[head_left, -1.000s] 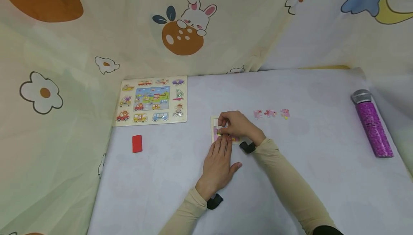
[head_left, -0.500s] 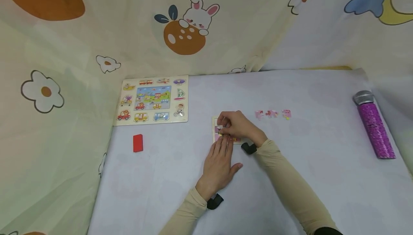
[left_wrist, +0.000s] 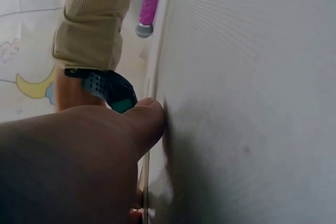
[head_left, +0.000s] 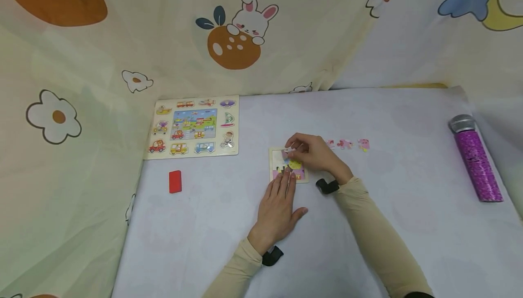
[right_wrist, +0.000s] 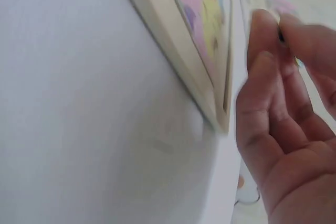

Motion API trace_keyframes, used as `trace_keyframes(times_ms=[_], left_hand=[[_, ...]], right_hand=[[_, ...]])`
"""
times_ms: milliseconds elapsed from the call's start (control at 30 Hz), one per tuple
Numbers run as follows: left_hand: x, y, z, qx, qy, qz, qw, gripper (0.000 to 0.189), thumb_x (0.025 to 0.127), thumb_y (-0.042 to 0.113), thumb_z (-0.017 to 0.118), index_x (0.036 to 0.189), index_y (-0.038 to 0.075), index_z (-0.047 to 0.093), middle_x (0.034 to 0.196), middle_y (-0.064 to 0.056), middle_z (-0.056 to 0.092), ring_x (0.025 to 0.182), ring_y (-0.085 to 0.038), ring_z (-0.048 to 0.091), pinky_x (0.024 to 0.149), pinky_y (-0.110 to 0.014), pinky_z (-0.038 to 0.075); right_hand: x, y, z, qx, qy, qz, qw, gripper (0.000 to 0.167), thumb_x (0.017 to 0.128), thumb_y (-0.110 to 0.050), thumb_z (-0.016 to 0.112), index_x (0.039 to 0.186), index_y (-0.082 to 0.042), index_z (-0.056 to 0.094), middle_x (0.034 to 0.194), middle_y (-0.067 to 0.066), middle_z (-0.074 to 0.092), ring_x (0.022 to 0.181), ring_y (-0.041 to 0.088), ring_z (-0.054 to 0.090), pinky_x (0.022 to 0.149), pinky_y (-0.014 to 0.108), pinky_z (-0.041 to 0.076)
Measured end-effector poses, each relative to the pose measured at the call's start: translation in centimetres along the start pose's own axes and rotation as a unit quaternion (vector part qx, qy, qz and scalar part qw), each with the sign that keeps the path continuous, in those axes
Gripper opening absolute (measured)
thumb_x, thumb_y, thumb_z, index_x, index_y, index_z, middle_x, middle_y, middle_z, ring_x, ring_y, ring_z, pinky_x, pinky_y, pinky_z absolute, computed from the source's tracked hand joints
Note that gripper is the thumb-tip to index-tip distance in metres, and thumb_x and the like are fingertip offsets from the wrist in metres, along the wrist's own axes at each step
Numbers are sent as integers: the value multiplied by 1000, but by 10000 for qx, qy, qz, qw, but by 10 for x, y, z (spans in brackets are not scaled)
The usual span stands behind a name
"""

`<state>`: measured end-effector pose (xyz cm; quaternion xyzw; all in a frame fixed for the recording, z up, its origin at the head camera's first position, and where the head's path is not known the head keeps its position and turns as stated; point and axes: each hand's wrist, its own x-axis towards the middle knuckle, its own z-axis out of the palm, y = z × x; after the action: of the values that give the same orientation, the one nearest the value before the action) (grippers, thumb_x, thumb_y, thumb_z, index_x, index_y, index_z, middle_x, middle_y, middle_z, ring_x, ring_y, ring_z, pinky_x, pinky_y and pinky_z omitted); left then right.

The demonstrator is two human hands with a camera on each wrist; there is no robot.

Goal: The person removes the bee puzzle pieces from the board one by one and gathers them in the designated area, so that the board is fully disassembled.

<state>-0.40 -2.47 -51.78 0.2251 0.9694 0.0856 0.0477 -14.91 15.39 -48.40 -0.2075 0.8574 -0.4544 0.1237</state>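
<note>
A small puzzle tray (head_left: 305, 181) with a pale wooden frame lies mid-table, its pink and yellow picture partly filled. My left hand (head_left: 274, 211) lies flat with straight fingers, the fingertips on the tray's near edge. Over the tray's upper right part, my right hand (head_left: 316, 152) pinches a small puzzle piece (head_left: 288, 150) between thumb and fingertips. In the right wrist view the fingers (right_wrist: 262, 35) hide most of that piece, and the tray's frame (right_wrist: 181, 66) stands beside them. Three pink loose pieces (head_left: 344, 144) lie in a row to the right, the nearest partly covered by the hand.
At the back left is a larger vehicle puzzle board (head_left: 197, 152). A red block (head_left: 175, 181) lies in front of it. A purple glittery microphone (head_left: 477, 164) rests near the right edge. Printed cloth (head_left: 171, 39) hangs behind and to the left of the white table (head_left: 196, 239).
My right hand has moved right and up with the puzzle piece, uncovering the tray's yellow picture part. My left hand has stayed in place.
</note>
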Motion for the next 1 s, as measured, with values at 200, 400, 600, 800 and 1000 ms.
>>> trace_keyframes(times_ms=[200,400,600,800,1000], left_hand=[[0,0,1,-52,-13,6,10000,96,101,63,60,168,3,25,178,-16,15,162,-33,24,131,-46,26],[0,-1,2,-131,45,50,9999,96,101,62,61,167,1,27,177,-18,17,162,-34,23,130,-46,26],[1,-1,1,-209,10,63,9998,96,101,61,62,167,1,26,177,-18,16,162,-35,22,131,-47,25],[1,1,0,-188,-97,36,9998,96,102,62,60,168,2,24,178,-18,14,163,-34,21,132,-47,24],[1,1,-2,-213,-113,10,9997,97,101,62,60,168,2,24,178,-17,15,162,-35,24,131,-47,25]], right_hand=[[-17,14,-22,641,258,265,9973,31,97,-11,78,128,-10,76,126,13,76,100,20,76,86,26,58],[-36,29,-42,1051,541,351,9924,36,94,-7,81,129,-1,74,130,22,73,98,8,74,84,18,59],[-57,42,-58,619,946,631,9916,36,91,-12,85,126,-7,78,125,17,77,95,-1,71,83,13,56],[-74,52,-70,-185,1201,719,9900,33,90,-18,87,122,-13,81,113,13,80,89,-6,68,78,11,53],[-87,57,-74,-669,1096,895,9877,32,87,-16,89,119,-13,82,103,11,81,84,-3,65,74,13,50]])
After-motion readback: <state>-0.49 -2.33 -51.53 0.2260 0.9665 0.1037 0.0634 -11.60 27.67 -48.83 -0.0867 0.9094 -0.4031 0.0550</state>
